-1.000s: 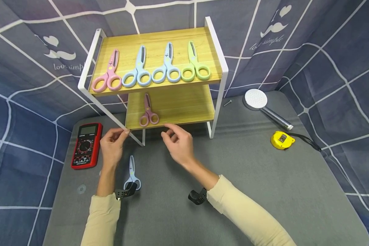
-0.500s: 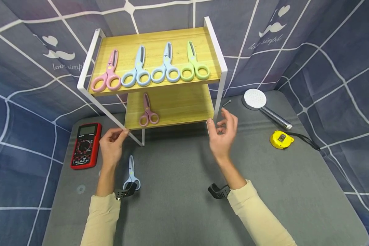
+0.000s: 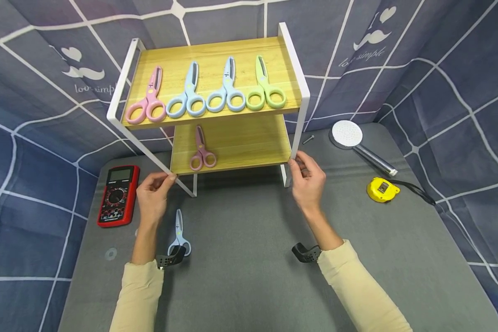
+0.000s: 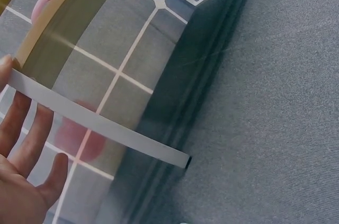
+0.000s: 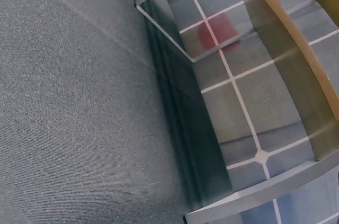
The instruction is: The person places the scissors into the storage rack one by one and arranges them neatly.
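Head view: my left hand (image 3: pixel 151 196) pinches the front left corner of the two-tier shelf rack (image 3: pixel 216 154), thumb and fingers curled on its white frame, and my right hand (image 3: pixel 308 180) grips the front right post of the same rack. The rack stands at the back of a grey felt-covered counter (image 3: pixel 357 258), against a blue-grey cloth backdrop (image 3: pixel 440 69) crossed with white lines and printed with moustache shapes and script that reads "love simple". On the top board lie pink scissors (image 3: pixel 146 99), two pairs of blue scissors (image 3: pixel 186 97) (image 3: pixel 226 92) and green scissors (image 3: pixel 264 88) in a row. A darker pink pair (image 3: pixel 201 151) lies on the lower board. One more blue pair (image 3: pixel 179 235) lies on the counter just beside my left wrist. A red multimeter (image 3: pixel 118 196) sits left of the rack; its small lettering is too fine to read. To the right are a white shower head (image 3: pixel 348 136), a yellow tape measure (image 3: pixel 381 189) and a small screw (image 3: pixel 308 139).

Left wrist view: my fingers (image 4: pixel 24 139) lie against the white frame bar (image 4: pixel 95 123), with grey felt beyond.

Right wrist view: only the frame foot (image 5: pixel 164 28), the lower board's edge (image 5: pixel 286 49), felt and backdrop show; my grip is out of frame.
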Demonstrator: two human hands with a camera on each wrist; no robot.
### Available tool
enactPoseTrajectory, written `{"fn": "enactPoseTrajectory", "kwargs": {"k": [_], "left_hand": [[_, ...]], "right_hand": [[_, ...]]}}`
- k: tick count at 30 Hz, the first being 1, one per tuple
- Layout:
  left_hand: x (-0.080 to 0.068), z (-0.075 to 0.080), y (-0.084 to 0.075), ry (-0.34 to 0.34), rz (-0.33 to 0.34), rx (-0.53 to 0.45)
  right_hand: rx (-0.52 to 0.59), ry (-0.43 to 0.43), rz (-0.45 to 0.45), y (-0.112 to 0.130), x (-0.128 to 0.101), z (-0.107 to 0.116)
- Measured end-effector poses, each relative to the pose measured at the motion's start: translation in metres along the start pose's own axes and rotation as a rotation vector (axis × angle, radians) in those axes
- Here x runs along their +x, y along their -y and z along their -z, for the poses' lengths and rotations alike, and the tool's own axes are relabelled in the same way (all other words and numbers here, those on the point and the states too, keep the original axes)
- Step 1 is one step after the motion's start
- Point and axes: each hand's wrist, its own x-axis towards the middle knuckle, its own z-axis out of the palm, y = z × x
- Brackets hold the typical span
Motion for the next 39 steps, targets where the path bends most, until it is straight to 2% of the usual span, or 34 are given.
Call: {"fn": "enactPoseTrajectory", "kwargs": {"k": [4, 7, 10, 13, 16, 20, 23, 26, 27, 29, 31, 33, 37, 39], "left_hand": [[-0.001, 0.003, 0.012, -0.023, 0.002, 0.003], [-0.006, 0.007, 0.021, -0.057, 0.031, 0.012], [-0.016, 0.010, 0.021, -0.071, 0.075, 0.030], [-0.028, 0.012, 0.019, -0.057, 0.108, 0.078], [-0.043, 0.018, 0.020, -0.016, 0.115, 0.174], [-0.068, 0.034, 0.023, 0.074, 0.144, 0.424], [-0.089, 0.048, 0.022, 0.133, 0.192, 0.717], [-0.109, 0.059, 0.018, 0.215, 0.300, 1.011], [-0.116, 0.061, 0.016, 0.246, 0.345, 1.087], [-0.129, 0.061, 0.014, 0.311, 0.440, 1.176], [-0.141, 0.059, 0.016, 0.334, 0.493, 1.218], [-0.151, 0.055, 0.020, 0.295, 0.497, 1.236], [-0.158, 0.049, 0.036, 0.188, 0.412, 1.190], [-0.158, 0.050, 0.044, 0.181, 0.361, 1.148]], "right_hand": [[-0.055, -0.023, 0.038, -0.001, 0.002, -0.001], [-0.088, -0.027, 0.055, 0.001, 0.003, -0.002], [-0.115, -0.022, 0.059, 0.001, 0.004, -0.002], [-0.120, -0.020, 0.058, 0.000, 0.004, -0.002], [-0.110, -0.011, 0.061, 0.001, 0.004, -0.001], [-0.085, 0.013, 0.053, 0.002, 0.005, 0.002], [-0.070, 0.023, 0.038, 0.002, 0.006, 0.003], [-0.065, 0.023, 0.030, 0.003, 0.006, 0.004], [-0.065, 0.022, 0.029, 0.003, 0.006, 0.004], [-0.068, 0.017, 0.030, 0.003, 0.006, 0.004], [-0.070, 0.013, 0.033, 0.003, 0.006, 0.005], [-0.075, 0.016, 0.037, 0.003, 0.006, 0.005], [-0.079, 0.021, 0.040, 0.002, 0.007, 0.005], [-0.080, 0.023, 0.039, 0.002, 0.007, 0.004]]}}
